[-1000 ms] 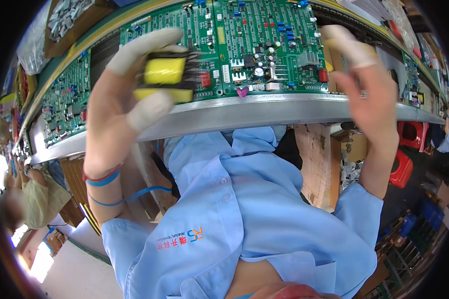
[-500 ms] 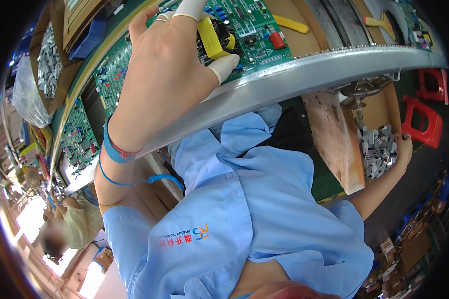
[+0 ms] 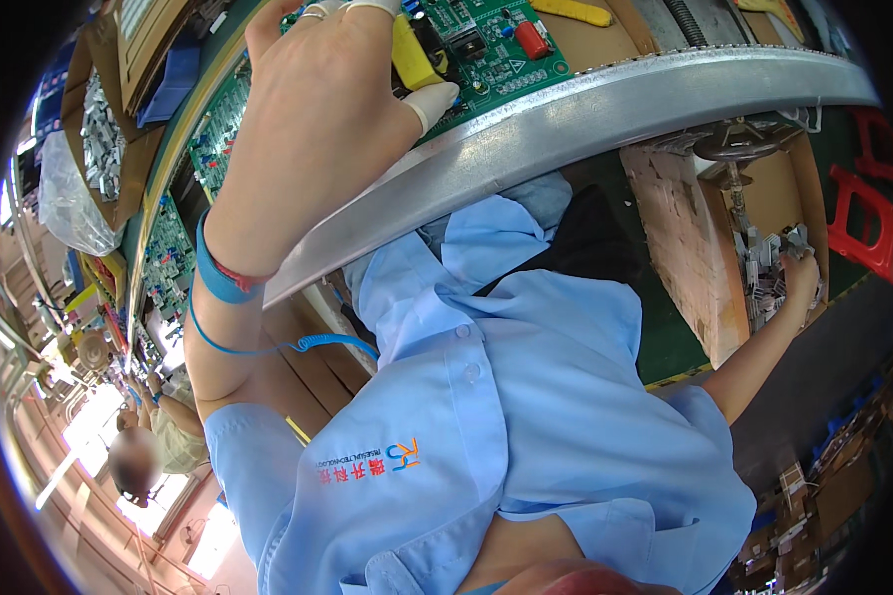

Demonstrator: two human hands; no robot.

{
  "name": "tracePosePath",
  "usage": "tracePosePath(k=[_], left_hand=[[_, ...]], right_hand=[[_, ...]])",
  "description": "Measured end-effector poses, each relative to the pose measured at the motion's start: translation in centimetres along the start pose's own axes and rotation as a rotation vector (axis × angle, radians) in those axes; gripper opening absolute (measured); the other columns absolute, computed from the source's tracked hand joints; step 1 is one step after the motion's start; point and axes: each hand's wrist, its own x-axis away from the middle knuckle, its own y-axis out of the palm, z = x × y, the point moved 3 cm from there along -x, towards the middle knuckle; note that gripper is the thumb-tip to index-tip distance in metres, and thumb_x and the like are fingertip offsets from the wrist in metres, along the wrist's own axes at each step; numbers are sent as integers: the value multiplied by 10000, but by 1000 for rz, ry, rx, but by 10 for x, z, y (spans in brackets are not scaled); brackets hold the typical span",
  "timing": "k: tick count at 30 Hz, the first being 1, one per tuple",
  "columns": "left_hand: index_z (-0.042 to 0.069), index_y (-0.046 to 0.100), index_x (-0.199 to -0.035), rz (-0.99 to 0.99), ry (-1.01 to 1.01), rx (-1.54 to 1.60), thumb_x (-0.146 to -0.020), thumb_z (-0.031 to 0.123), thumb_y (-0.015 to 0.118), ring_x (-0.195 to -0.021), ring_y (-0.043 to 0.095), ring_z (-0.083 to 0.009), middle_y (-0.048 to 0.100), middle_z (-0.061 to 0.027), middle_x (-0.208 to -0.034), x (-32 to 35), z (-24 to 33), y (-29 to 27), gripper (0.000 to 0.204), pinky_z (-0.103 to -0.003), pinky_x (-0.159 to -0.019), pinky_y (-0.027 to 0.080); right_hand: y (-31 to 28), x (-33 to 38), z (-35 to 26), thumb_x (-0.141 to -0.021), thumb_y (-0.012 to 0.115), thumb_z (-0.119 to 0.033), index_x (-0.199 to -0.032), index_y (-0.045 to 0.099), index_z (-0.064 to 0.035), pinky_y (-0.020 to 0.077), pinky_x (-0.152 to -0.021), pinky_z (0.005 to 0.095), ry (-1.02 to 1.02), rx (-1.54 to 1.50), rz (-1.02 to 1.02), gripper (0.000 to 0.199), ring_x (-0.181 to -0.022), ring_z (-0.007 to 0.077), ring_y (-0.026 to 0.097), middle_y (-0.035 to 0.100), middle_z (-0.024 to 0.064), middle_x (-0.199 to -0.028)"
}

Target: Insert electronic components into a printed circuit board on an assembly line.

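My left hand (image 3: 332,89), with white finger cots on some fingers, reaches over a green circuit board (image 3: 506,74). Its thumb presses against the near end of a yellow and black transformer (image 3: 413,55), with the other fingers on the far side. Those fingertips are partly cut off by the top of the picture. A blue coiled-cord wrist strap (image 3: 226,273) circles the wrist. Far to the right, my right hand (image 3: 802,276) is down in a cardboard box, fingers closed among small grey metal heat sinks (image 3: 759,263). Which piece they pinch is partly hidden.
A curved metal rail (image 3: 566,114) edges the bench. More circuit boards (image 3: 164,253) lie along the left. A yellow-handled tool (image 3: 575,12) rests beyond the board. Red stools (image 3: 863,218) stand at the right, and another person (image 3: 174,426) works at the far left.
My right hand has moved from the box's side in among the heat sinks, its fingers now curled there. My left hand stays on the transformer. The whole view has shifted slightly.
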Motion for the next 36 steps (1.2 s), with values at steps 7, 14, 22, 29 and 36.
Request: tracePosePath(k=[7, 14, 22, 29, 36], left_hand=[[-16, 630, -1102, 300, 282, -28, -746, 222, 754, -838, 642, -310, 642, -144, -777, 7, -34, 27, 446, -497, -1046, 296], [-136, 466, -1236, -292, -80, -123, -795, 185, 671, -790, 619, -297, 601, -144, -721, -17, 10, -14, 583, -475, -1042, 269], [-143, 373, -1334, 79, 127, 24, -799, 220, 694, -908, 619, -296, 644, -150, -840, 17, -31, 26, 721, -529, -1054, 255], [39, 523, -1263, 918, 68, 279, -735, 301, 732, -789, 617, -302, 610, -92, -765, 89, -71, 46, 625, -530, -945, 289], [70, 688, -1064, 1084, -823, -187, -745, 152, 745, -903, 641, -282, 687, -129, -962, 324, -204, 86, 334, -396, -822, 443]], right_hand=[[-10, 7, -14, -732, 685, -311, -1212, 569, 45, 450, -941, 468, 65, -19, 9, 609, -1137, 438, 551, 597, 284, -1184], [-9, 5, -1, -725, 695, -329, -1226, 574, 19, 430, -970, 456, 94, 5, 0, 622, -1169, 419, 540, 581, 271, -1228], [30, -47, 10, -700, 716, -274, -1123, 609, 5, 480, -862, 473, -237, -47, 93, 518, -1056, 429, 582, 597, 295, -1147], [108, -111, -151, -743, 664, -177, -1094, 595, 30, 519, -598, 451, -611, -375, -111, 413, -716, 355, 648, 667, 240, -933], [104, -31, -366, -751, 661, -177, -1096, 580, 26, 508, -565, 435, -809, -311, -264, 408, -693, 334, 640, 662, 223, -899]])
